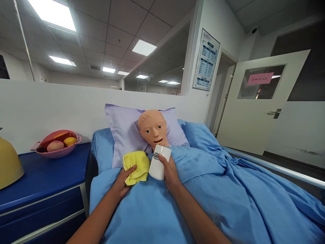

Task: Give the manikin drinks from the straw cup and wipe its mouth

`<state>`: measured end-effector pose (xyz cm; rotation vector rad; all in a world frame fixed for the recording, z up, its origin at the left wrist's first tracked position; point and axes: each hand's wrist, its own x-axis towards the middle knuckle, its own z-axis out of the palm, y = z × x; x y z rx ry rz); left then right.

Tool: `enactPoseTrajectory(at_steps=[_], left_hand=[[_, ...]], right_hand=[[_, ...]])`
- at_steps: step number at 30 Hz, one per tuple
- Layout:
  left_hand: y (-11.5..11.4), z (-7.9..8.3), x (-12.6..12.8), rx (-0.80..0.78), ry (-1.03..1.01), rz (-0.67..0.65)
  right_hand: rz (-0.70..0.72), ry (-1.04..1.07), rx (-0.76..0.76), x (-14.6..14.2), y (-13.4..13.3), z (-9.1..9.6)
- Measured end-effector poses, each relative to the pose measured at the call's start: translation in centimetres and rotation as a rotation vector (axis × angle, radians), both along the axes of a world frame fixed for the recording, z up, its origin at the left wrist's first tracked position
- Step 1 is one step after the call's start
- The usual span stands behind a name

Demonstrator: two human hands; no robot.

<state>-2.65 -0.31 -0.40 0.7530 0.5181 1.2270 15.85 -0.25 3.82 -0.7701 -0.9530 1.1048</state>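
A training manikin's head point(151, 127) rests on a lilac pillow point(123, 130), its mouth parted. My right hand point(171, 169) is closed round a white cup point(159, 166) with a dark striped mark, tilted close below the manikin's chin. A thin straw point(158, 143) shows between the cup's top and the mouth; whether it enters the mouth I cannot tell. Beside the cup, my left hand point(124, 181) grips a folded yellow towel point(137, 166), thumb on top. Both hands are above the blue quilt point(203, 176) that covers the manikin's body.
On the left, a blue bedside cabinet point(63, 169) carries a pink basket point(57, 154) of fruit and a yellow dome-shaped object point(8, 162). A metal bed rail point(279, 167) runs along the right. Beyond it stands an open door point(254, 118).
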Motion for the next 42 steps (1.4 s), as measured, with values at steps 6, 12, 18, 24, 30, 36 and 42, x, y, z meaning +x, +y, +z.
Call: enactPoseTrajectory(at_steps=[6,12,18,24,30,36,42], left_hand=[[0.4,-0.1,0.0,0.024,0.012,-0.003],[0.6,1.9,0.5,0.034,0.130,0.116],[0.0,8.0,3.7,0.266,0.163,0.713],[3.3,10.6,6.6,0.854,0.701,0.856],[5.8,9.8,8.0,1.415,0.904,0.468],[5.9,8.4,7.7,1.406,0.936,0.423],[5.8,5.5,6.0,1.313,0.921,0.366]], right_hand=[[-0.041,-0.033,0.015,-0.2,-0.4,-0.3],[-0.133,-0.099,0.120,-0.7,-1.3,-0.9],[-0.310,-0.104,0.137,-0.9,-1.8,-0.9],[-0.347,-0.070,0.139,-0.7,-2.1,-0.9],[-0.341,0.093,0.146,-0.6,-1.7,-0.5],[-0.367,0.130,0.145,-0.3,-1.3,-0.5],[-0.365,0.126,0.135,-0.3,-1.3,-0.5]])
